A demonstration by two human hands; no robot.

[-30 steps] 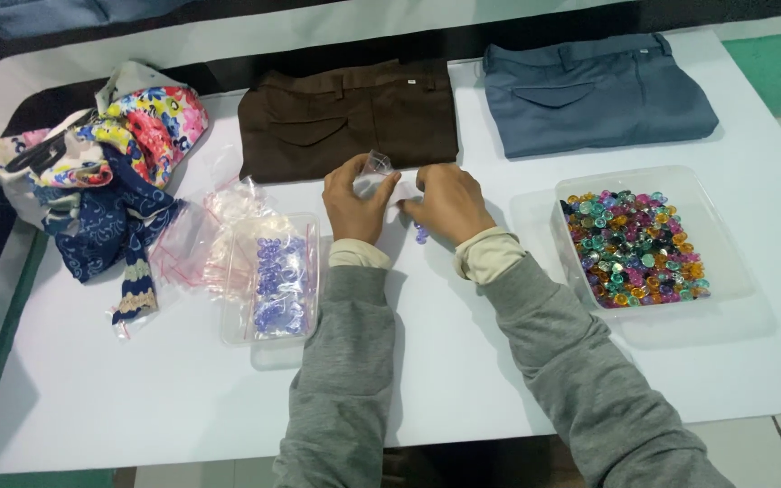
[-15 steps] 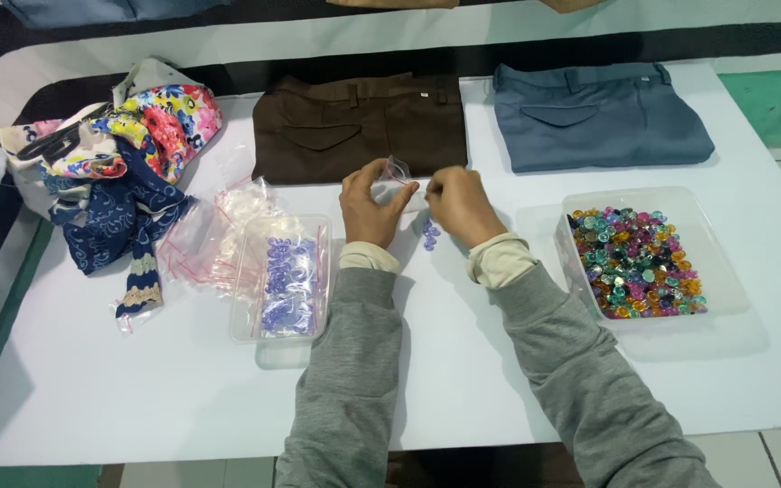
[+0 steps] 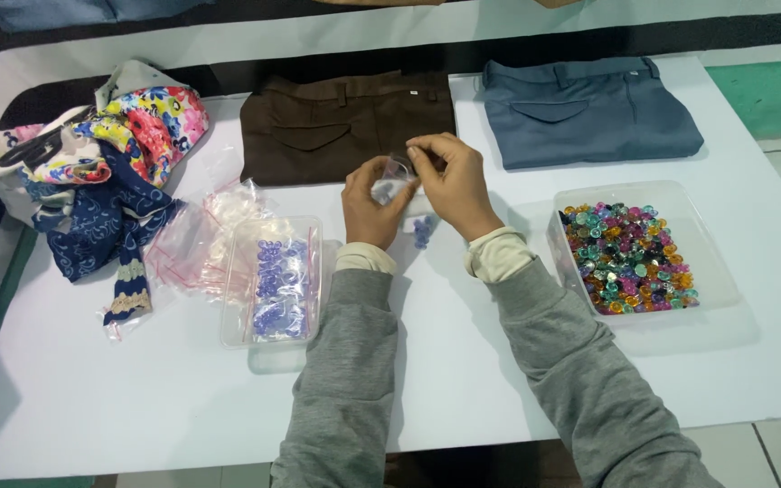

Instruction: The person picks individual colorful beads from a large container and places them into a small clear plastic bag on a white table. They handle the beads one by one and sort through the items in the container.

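Two folded pairs of trousers at the far edge of the white table [image 3: 499, 361]: one brown [image 3: 347, 126], one grey-blue [image 3: 587, 108]. Two clear plastic trays nearer on that table, one with purple beads [image 3: 273, 280] left of its middle, one with many multicoloured beads [image 3: 630, 258] to the right, too many to count. One heap of patterned cloth [image 3: 92, 172] at the table's left end, one loose pile of small clear bags [image 3: 196, 239] beside it, one more small clear bag [image 3: 395, 181] pinched between two hands, left [image 3: 372, 208] and right [image 3: 454, 185].
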